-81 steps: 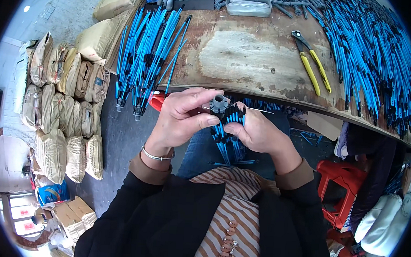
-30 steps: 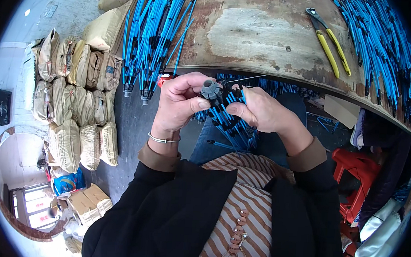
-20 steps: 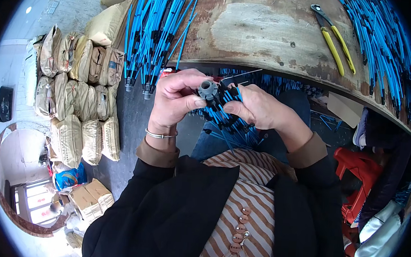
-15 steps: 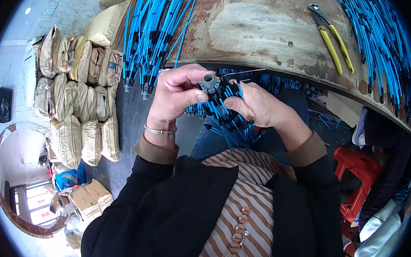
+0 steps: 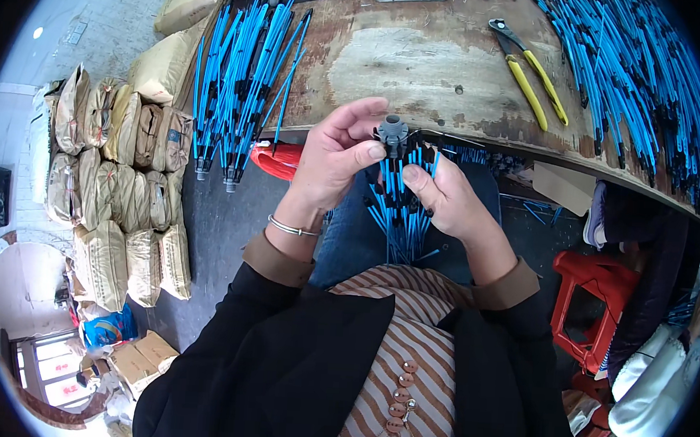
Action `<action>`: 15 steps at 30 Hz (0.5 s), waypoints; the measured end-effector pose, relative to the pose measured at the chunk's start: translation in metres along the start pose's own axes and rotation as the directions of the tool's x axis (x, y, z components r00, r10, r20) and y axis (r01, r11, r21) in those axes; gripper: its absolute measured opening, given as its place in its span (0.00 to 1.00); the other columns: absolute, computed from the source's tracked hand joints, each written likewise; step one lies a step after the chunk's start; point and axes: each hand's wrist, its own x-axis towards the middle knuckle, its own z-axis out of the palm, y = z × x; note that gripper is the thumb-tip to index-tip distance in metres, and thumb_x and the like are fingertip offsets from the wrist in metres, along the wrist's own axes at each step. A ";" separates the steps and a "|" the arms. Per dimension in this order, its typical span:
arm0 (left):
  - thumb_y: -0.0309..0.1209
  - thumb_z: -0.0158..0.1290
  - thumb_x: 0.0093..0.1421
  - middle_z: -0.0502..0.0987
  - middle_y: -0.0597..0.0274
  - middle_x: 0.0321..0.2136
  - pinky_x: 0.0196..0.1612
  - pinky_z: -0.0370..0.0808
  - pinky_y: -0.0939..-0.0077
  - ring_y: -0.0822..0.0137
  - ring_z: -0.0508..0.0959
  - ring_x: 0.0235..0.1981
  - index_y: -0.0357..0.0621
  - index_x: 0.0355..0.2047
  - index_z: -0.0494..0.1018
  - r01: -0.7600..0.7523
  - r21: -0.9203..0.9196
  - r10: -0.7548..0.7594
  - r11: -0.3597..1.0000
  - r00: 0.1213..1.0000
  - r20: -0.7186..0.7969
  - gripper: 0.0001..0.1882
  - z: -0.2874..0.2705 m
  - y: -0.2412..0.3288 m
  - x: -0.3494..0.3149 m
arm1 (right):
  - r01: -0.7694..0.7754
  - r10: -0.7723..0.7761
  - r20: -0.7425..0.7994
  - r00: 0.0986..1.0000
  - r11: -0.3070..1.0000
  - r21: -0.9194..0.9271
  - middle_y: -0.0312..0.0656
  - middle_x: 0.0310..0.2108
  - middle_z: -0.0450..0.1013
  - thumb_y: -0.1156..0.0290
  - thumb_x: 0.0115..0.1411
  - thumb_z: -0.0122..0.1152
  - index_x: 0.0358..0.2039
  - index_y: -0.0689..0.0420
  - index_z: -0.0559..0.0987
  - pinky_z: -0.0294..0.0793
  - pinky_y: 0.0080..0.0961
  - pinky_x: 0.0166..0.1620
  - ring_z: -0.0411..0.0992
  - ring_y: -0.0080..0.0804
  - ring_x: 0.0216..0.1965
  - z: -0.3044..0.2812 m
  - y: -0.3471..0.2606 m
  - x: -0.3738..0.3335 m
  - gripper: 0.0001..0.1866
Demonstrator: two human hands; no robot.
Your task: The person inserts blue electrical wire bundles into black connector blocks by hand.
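Observation:
In front of my lap, just below the table edge, I hold a bundle of thin blue rods (image 5: 394, 213) with black joints, fanned downward. A grey ribbed plastic hub (image 5: 392, 128) with a round hollow top caps the bundle. My left hand (image 5: 334, 157) presses its thumb on the hub's left side; its fingers curl behind, partly hidden. My right hand (image 5: 451, 199) is closed around the rods below the hub, thumb in front. A thin dark wire (image 5: 455, 137) sticks out above the right hand; I cannot tell what holds it.
On the worn wooden table (image 5: 400, 61) lie yellow-handled pliers (image 5: 531, 73), a pile of blue rod bundles (image 5: 631, 83) at right and finished-looking bundles (image 5: 241, 92) overhanging at left. A red stool (image 5: 585, 305) stands right. Stacked sacks (image 5: 120, 180) line the left.
The hub and bundle have turned more upright. My left hand has tilted, with its upper fingers lifting away. The view has shifted, showing more of the table's far side.

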 end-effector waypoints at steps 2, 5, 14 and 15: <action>0.24 0.58 0.50 0.75 0.59 0.36 0.41 0.70 0.82 0.72 0.74 0.36 0.36 0.49 0.65 0.032 -0.019 -0.035 0.999 0.991 -0.128 0.25 0.012 -0.005 0.001 | -0.070 0.056 -0.153 0.987 0.993 -0.092 0.33 0.25 0.69 0.58 0.63 0.45 0.41 0.61 0.70 0.66 0.20 0.33 0.65 0.19 0.27 -0.002 -0.002 -0.003 0.18; 0.22 0.56 0.52 0.76 0.61 0.35 0.40 0.70 0.84 0.75 0.74 0.35 0.35 0.51 0.64 -0.030 0.000 0.030 1.000 0.974 -0.223 0.25 0.031 -0.012 0.000 | -0.162 0.116 -0.274 0.955 0.975 -0.150 0.34 0.23 0.69 0.60 0.63 0.46 0.40 0.62 0.69 0.66 0.21 0.29 0.66 0.19 0.26 -0.001 -0.010 -0.001 0.16; 0.23 0.55 0.53 0.77 0.63 0.29 0.33 0.71 0.86 0.81 0.71 0.29 0.30 0.49 0.66 -0.106 0.586 0.340 0.804 0.890 -0.305 0.23 0.043 -0.001 -0.007 | -0.180 -0.038 -0.452 0.891 0.885 -0.429 0.43 0.18 0.68 0.63 0.62 0.46 0.35 0.63 0.67 0.67 0.27 0.26 0.69 0.30 0.20 0.030 -0.006 0.014 0.14; 0.24 0.56 0.53 0.77 0.63 0.29 0.32 0.71 0.86 0.81 0.71 0.28 0.30 0.48 0.66 -0.078 0.612 0.338 0.787 0.884 -0.322 0.22 0.042 0.001 -0.008 | -0.175 -0.061 -0.457 0.888 0.873 -0.455 0.44 0.18 0.68 0.63 0.62 0.46 0.35 0.63 0.67 0.68 0.28 0.26 0.69 0.32 0.20 0.032 -0.005 0.014 0.14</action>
